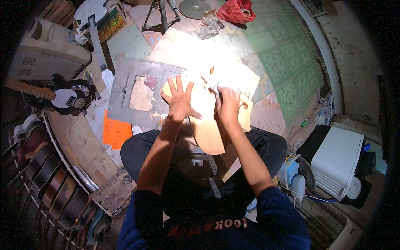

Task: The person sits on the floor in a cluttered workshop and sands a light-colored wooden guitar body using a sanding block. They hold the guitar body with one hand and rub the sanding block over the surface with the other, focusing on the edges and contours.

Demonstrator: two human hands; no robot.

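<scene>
A pale tan, curved-edged guitar body [207, 134], apparently wooden, lies in front of my crossed legs, partly washed out by bright light. My left hand [180, 101] presses flat on its left part with the fingers spread. My right hand [229, 104] rests on the right part, its fingers curled round a small grey piece [215, 88], perhaps folded sandpaper. A notch shows in the tan edge beside the right hand. Two small brown slivers [203, 79] lie just beyond the hands. Glare hides much of the surface between them.
A grey plastic panel [120, 90] lies under the work's left side, with orange sheets [117, 131] near my knee. A dark electric guitar [70, 97] and a rack of guitars [53, 178] stand left. A white appliance [337, 156] is right; a red bag [236, 12] lies ahead.
</scene>
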